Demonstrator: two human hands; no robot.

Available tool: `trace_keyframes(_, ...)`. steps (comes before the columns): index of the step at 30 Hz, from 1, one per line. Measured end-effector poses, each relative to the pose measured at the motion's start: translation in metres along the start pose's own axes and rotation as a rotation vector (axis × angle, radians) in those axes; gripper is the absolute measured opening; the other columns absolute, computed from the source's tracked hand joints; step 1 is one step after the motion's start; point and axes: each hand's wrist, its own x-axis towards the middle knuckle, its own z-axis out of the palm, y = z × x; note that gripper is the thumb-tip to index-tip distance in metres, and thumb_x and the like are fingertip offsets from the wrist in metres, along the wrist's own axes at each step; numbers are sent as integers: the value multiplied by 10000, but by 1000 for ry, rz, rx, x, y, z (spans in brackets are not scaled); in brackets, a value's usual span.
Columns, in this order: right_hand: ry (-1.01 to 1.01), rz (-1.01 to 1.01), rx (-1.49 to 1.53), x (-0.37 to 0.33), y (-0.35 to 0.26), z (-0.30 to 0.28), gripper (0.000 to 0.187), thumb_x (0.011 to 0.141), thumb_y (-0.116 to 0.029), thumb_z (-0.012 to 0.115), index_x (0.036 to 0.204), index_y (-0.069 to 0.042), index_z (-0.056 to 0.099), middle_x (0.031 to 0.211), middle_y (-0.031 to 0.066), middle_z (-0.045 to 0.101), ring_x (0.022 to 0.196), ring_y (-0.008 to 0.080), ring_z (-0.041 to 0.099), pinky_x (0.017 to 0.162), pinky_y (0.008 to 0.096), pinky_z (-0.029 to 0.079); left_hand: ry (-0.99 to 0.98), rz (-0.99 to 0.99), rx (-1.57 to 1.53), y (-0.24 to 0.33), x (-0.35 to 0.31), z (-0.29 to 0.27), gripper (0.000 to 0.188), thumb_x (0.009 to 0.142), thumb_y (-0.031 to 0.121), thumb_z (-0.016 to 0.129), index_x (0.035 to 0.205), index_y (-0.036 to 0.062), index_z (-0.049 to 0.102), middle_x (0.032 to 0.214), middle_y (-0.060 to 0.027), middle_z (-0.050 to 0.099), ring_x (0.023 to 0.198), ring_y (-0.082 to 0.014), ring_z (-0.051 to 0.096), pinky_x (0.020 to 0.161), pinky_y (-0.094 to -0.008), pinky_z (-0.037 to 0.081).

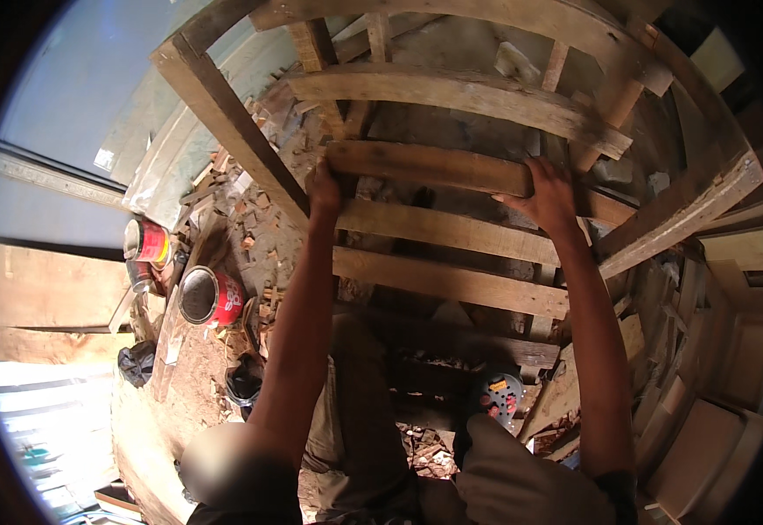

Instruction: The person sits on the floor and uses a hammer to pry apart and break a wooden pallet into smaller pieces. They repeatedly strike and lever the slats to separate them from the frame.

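Wooden board (430, 166): the right hand (548, 194) grips its right end; the left hand (323, 188), partly hidden, apparently holds the other.

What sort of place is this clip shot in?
Probably a rough woodworking area, perhaps a small workshop: there's a large slatted wooden frame, wood scraps littering the ground, and a red can standing among them.

Floor (211, 372): dusty brown, strewn with wood scraps (248, 214) left of centre
Panel (75, 96): smooth, pale blue-grey, far left
Boards (58, 289): broad and light brown, along the left side
Woodwork (740, 350): pale and boxy, right side
Light: white bands (49, 402) glare near left; far right dimmer
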Motion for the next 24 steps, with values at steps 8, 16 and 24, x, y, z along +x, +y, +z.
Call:
trace_keyframes(8,-33,-11,-137,0,-3,2,952,657,-688,775,1298,-13,571,1296,183,596,1220,313,568,1090,460,369,-36,232,364,-44,12,-7,401,1035,234,362,1213,-45,588,1095,-278,641,1041,-458,591,908,-510,459)
trace_keyframes(16,41,-27,-64,2,-1,12,960,637,-743,750,1266,-34,597,1285,143,618,1188,294,593,1083,459,366,248,676,454,50,-19,17,388,1019,270,510,1315,23,557,1401,-220,507,1311,-417,452,1093,-511,352)
trace_keyframes(24,-28,-1,-94,3,-9,5,951,650,-716,761,1310,-56,580,1321,155,594,1223,304,573,1094,462,359,-160,619,692,107,-45,63,379,1016,357,462,1096,51,669,1111,-166,674,1110,-359,584,1075,-542,314)
